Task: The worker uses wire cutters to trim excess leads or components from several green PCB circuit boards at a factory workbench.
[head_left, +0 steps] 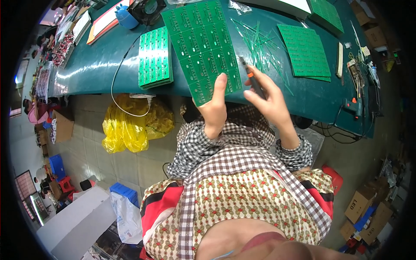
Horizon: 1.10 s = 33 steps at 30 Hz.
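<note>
The green surface carries stacked circuit boards above a tiled floor. Left hand clamps one green panel; right hand grips an orange-banded tool.

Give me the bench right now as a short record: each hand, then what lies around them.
Left hand: grips a green circuit-board sheet near its lower end, thumb on top
Right hand: holds a dark tool with an orange band, tip toward the sheet's right edge; contact unclear
Left of sheet: stack of green boards
Right of sheet: loose green strips, then another board pile
Surface: dark green tabletop
Below table's edge, left: yellow plastic bag
</note>
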Motion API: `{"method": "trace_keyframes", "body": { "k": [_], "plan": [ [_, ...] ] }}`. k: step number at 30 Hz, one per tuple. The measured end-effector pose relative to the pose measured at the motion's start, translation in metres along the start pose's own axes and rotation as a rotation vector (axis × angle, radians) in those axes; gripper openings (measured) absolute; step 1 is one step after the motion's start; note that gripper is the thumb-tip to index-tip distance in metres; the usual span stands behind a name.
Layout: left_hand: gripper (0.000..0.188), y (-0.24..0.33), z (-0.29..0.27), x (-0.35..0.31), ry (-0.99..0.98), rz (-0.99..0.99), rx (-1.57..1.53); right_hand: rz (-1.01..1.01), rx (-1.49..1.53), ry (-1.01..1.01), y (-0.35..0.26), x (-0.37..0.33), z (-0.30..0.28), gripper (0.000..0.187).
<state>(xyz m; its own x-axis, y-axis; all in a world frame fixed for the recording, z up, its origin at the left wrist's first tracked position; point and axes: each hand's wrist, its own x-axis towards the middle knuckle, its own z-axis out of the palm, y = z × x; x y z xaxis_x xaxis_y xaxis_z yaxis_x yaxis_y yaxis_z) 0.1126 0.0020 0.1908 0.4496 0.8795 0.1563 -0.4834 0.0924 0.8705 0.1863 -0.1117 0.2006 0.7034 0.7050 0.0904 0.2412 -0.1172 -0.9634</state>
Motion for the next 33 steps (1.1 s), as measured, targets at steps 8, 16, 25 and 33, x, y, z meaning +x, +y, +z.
{"method": "trace_keyframes", "body": {
  "k": [8, 16, 25, 33],
  "plan": [
    [0.045, 0.019, -0.005, 0.002, -0.266, -0.317, -0.339, 0.168, 0.353, -0.191, -0.015, 0.021, -0.016, 0.054],
    [0.047, 0.000, -0.010, -0.002, -0.175, -0.302, -0.287, 0.188, 0.312, -0.136, -0.009, 0.022, -0.010, 0.046],
    [0.069, 0.012, -0.058, 0.027, -0.457, -0.529, -0.730, 0.181, 0.375, -0.185, -0.004, 0.016, -0.029, 0.047],
    [0.020, 0.020, -0.018, 0.052, -0.232, -0.370, 0.058, 0.027, -0.122, -0.064, 0.005, 0.008, -0.013, 0.049]
  ]
}}
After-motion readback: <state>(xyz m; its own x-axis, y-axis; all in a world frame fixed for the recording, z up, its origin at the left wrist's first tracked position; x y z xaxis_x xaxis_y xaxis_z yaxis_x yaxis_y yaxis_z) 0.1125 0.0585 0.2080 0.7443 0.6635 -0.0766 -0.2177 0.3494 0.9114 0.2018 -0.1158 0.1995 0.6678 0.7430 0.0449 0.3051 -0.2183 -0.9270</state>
